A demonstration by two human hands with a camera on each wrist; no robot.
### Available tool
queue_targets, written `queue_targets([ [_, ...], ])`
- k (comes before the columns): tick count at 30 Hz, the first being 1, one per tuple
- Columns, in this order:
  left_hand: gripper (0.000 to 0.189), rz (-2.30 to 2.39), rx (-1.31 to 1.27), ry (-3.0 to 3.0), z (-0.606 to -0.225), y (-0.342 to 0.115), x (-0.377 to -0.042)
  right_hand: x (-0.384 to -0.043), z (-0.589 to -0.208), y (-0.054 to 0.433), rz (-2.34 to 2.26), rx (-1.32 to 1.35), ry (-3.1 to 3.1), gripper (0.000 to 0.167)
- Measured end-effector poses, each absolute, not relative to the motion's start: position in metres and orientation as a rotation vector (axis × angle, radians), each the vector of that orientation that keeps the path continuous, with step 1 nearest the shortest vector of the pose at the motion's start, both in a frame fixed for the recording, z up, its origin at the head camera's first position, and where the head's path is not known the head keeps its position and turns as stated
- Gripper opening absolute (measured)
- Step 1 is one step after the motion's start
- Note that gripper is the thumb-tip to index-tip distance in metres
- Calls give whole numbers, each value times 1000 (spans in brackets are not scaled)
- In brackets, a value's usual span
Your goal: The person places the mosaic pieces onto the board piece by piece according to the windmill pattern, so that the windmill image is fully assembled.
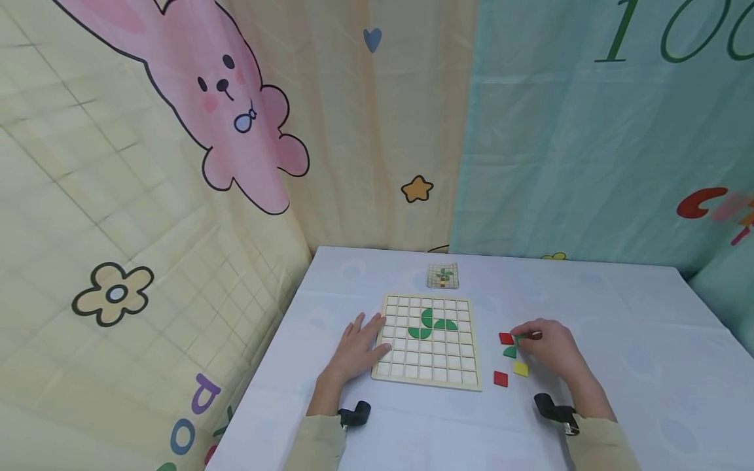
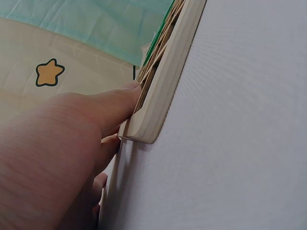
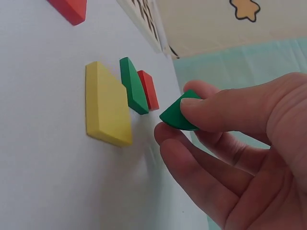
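Beyond a yellow square tile [image 1: 520, 369], pinching a green curved-edged tile [image 3: 173, 114] in the right hand [image 1: 548, 347] over the white counter [image 1: 424, 425]; resting the spread left hand [image 1: 353, 348] against a pale wooden gridded board [image 1: 427, 373]. Probably at pickup, calling next for placement on the board, matching the gridded card [image 1: 442, 276] behind.

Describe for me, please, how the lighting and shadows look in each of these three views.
Head: bright, fairly even light, with the board small but its grid readable; left wrist: dimmer, the left hand partly in shade; right wrist: a soft shadow on the tabletop near the yellow piece, the held green piece distinct, no strong glare.
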State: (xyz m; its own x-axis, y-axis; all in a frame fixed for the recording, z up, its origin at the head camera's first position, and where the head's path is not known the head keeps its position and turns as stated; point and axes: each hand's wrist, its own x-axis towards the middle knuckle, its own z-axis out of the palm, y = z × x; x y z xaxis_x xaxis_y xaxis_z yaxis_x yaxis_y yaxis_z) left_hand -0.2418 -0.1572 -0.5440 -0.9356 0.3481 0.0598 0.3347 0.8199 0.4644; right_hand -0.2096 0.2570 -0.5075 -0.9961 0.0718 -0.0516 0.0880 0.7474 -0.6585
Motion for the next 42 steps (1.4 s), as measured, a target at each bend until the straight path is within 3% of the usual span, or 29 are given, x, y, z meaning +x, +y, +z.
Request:
queue_targets([
  [12, 68, 761, 554, 2965, -542, -156, -240, -221, -502, 235, -1137, 11, 2944, 19],
  [25, 68, 755, 554, 2968, -543, -156, -241, -234, -498, 212, -1230, -39, 2893, 41],
  [42, 69, 764, 556, 2962, -543, -156, -242, -242, -498, 188, -1297, -121, 2899, 22],
])
